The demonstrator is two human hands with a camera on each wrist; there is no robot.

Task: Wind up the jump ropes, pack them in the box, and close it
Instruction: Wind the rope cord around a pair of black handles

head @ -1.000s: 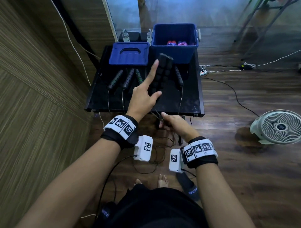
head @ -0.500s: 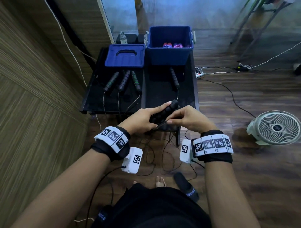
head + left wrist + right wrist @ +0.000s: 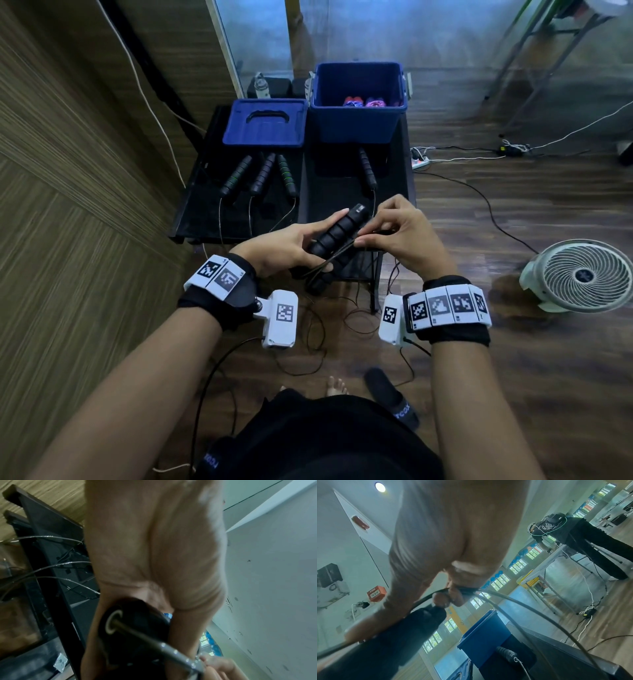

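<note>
Fingers (image 3: 368, 241) of the right hand (image 3: 399, 236) now pinch the thin cord against the black handles (image 3: 337, 234), which the left hand (image 3: 284, 248) grips. A second ago they were raised; winding has begun. Blue box (image 3: 358, 125) waits at 12 o'clock on the desk (image 3: 329, 192).

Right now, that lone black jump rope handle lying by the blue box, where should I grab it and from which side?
Grip the lone handle around its ridged middle, coming from above: it lies flat on the black table, the box crowds its far end, and its cord leaves the near end.
</note>
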